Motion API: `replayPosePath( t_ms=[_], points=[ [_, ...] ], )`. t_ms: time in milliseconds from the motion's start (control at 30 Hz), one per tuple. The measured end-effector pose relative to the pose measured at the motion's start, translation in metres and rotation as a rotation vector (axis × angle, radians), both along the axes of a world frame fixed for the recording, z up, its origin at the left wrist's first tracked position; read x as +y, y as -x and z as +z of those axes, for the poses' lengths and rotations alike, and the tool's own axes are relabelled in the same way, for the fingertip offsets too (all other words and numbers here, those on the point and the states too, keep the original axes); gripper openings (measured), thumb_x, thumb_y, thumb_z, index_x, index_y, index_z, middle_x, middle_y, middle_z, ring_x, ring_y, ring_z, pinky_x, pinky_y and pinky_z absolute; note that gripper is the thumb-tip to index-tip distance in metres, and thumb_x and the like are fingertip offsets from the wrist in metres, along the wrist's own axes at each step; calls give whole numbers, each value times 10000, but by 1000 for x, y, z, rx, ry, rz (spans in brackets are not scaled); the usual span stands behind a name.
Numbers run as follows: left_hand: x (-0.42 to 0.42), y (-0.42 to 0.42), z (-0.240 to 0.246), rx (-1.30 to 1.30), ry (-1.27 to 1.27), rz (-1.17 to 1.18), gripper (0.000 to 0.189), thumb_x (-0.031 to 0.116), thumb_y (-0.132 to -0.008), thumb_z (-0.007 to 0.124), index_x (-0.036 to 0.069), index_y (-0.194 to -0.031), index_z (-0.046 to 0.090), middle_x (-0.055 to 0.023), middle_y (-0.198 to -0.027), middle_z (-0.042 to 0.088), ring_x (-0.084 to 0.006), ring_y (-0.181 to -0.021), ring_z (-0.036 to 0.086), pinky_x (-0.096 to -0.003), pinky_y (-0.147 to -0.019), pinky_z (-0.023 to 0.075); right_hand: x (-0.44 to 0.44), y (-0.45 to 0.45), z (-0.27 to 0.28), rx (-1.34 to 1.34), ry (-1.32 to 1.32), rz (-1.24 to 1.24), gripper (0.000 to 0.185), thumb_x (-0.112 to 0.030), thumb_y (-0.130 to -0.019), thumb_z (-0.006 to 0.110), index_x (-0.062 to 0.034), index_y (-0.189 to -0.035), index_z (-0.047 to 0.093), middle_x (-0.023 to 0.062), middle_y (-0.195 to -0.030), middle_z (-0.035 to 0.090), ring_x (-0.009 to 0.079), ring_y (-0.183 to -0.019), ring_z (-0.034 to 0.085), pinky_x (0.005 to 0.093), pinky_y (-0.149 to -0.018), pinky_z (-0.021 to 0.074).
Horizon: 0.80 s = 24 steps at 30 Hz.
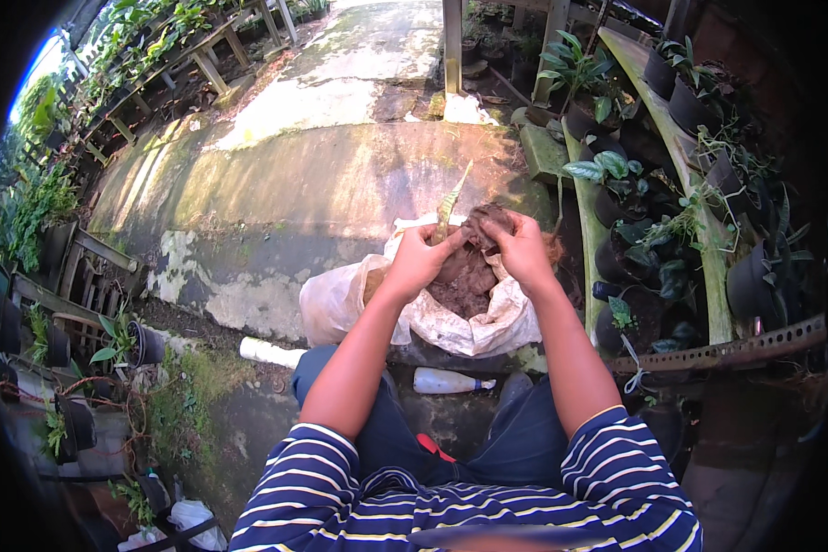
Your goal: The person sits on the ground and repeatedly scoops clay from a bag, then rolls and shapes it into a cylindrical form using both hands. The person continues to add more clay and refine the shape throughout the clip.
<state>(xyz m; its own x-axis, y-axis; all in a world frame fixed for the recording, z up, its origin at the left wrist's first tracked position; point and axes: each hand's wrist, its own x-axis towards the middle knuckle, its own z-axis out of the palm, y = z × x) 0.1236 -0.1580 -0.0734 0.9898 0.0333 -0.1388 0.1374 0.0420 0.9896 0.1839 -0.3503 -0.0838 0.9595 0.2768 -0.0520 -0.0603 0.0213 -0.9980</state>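
My left hand grips a narrow, pale-banded green leaf cutting near its base, and the leaf points up and away from me. In my right hand is a clump of damp brown fibrous material; my left thumb reaches to its near side. Both hands are over an open white woven sack with its rim rolled down. Loose brown fibrous material fills the sack's mouth. The lower end of the leaf is hidden by my fingers.
A translucent plastic bag leans at the sack's left. Between my feet lies a white plastic bottle; a white roll is by my left knee. Potted plants crowd the right-hand racks. Wooden benches with plants line the left.
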Motion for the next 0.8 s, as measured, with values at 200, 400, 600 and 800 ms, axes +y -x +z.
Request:
replayPosePath(
  t_ms=[200, 400, 600, 800],
  points=[
    [2, -3, -8, 168, 658, -51, 374, 324, -1081, 577, 56, -1339, 611, -103, -1248, 656, -188, -1114, 655, -406, -936, 563, -16, 29, 6, -119, 146, -184, 267, -64, -1048, 589, 49, -1276, 671, 87, -1134, 751, 140, -933, 718, 304, -821, 587],
    [-10, -4, -15, 37, 523, -86, 544, 334, -1070, 583, 31, -1503, 457, -161, -1418, 570, -263, -1309, 577, -462, -1069, 498, -7, 26, -4, 31, -24, -185, 448, -141, -1059, 595, 90, -1435, 527, 169, -1294, 673, 170, -1037, 698, 305, -874, 567],
    [-38, -1, -24, -37, 482, 107, 503, 267, -1029, 691, 24, -1428, 506, -135, -1351, 608, -203, -1244, 592, -358, -1070, 478, 16, 47, -15, -194, -30, -250, 457, -127, -1068, 583, 41, -1480, 482, 176, -1386, 621, 229, -1219, 624, 365, -1054, 493],
    [-33, 2, -20, 116, 900, -60, 460, 230, -1119, 473, 40, -1527, 380, -189, -1500, 493, -303, -1377, 530, -512, -1102, 503, 19, 43, 6, -105, 22, -281, 338, -57, -1059, 548, 17, -1386, 592, 158, -1329, 648, 191, -1191, 621, 342, -1046, 471]
  ],
)
